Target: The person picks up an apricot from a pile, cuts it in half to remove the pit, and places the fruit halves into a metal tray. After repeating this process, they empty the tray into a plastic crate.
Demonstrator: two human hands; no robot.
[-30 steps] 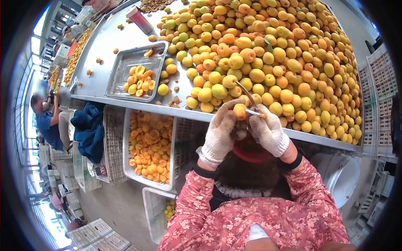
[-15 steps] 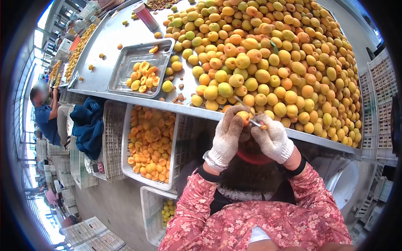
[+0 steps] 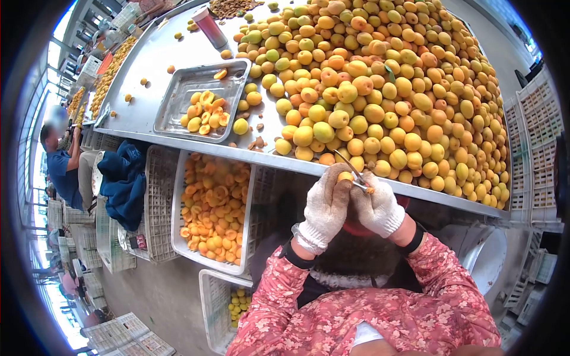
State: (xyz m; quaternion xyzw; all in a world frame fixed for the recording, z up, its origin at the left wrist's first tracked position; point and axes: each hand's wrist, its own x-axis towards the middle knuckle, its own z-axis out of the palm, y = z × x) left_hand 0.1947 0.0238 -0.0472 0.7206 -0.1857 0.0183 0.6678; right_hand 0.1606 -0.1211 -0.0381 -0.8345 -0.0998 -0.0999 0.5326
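Observation:
My left hand (image 3: 325, 204), in a white glove with brown-stained fingers, is closed around an apricot (image 3: 345, 176) at the table's front edge. Gloved as well, my right hand (image 3: 376, 204) grips a small knife (image 3: 351, 166), its blade pointing up and left beside the fruit. A bit of orange flesh (image 3: 370, 190) shows by my right fingertips. Beyond both hands lies a large heap of whole apricots (image 3: 386, 107). To the left, a metal tray (image 3: 168, 113) holds several opened apricot pieces (image 3: 206, 113).
Below the table edge, a white crate (image 3: 177, 237) holds many apricot halves; another crate (image 3: 208, 296) holds green fruit. A red tumbler (image 3: 209, 28) stands on the table (image 3: 142, 101). A person (image 3: 64, 166) sits at far left, near a blue cloth (image 3: 123, 184). Stacked crates (image 3: 537, 142) stand at right.
Both hands have moved slightly down and remain close together. Less of the apricot shows between my left fingers, and the blade stands out more clearly. The view has shifted slightly.

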